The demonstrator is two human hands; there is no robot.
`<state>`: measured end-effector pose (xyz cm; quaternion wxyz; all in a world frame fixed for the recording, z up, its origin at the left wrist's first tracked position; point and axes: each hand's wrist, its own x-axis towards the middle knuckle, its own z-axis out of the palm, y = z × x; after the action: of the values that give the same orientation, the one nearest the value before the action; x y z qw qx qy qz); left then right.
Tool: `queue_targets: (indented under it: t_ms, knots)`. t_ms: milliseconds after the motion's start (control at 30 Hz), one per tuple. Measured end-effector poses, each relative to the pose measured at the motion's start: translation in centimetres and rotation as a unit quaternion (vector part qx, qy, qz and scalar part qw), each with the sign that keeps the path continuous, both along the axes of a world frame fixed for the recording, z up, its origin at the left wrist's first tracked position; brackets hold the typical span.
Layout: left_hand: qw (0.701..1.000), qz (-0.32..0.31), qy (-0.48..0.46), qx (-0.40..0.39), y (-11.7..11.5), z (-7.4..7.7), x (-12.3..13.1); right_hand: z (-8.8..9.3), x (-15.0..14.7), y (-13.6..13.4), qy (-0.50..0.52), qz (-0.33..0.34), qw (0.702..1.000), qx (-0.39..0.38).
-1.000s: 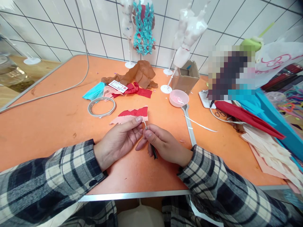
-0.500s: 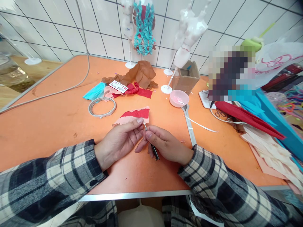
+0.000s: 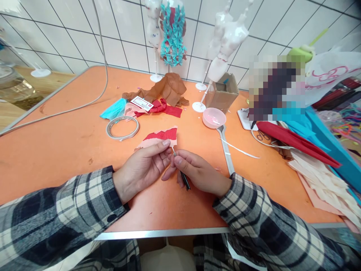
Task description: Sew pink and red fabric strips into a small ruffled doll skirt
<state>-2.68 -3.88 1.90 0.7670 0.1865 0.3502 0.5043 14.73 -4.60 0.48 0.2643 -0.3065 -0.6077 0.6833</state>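
Observation:
My right hand [image 3: 197,171] grips a thin tool [image 3: 184,180] with a black handle and a metal tip that points up toward my left fingertips. My left hand [image 3: 142,169] is closed in a pinch at that metal tip; what it pinches is too small to make out. Both hands rest on the orange table [image 3: 56,143] near its front edge. Just beyond the fingers lies a scrap of red and pink crepe paper [image 3: 159,137].
A ring of tape [image 3: 122,127] lies left of the scrap. Behind it sit brown, red and teal paper scraps [image 3: 166,90], a pink bowl [image 3: 213,117], a cardboard box [image 3: 225,92] and small white mannequins [image 3: 225,37]. Stacked paper sheets [image 3: 318,169] cover the right side. A white cable [image 3: 70,109] crosses the left.
The hands hold almost still; the black handle of the tool has tilted slightly in my right hand.

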Motion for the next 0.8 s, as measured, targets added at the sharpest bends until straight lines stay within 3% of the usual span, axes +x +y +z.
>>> queue_targets:
  t_ms: [800]
  knots:
    - [1.0, -0.013, -0.004, -0.013, -0.1, 0.29, 0.1, -0.13, 0.02, 0.23, 0.007, 0.001, 1.0, 0.007]
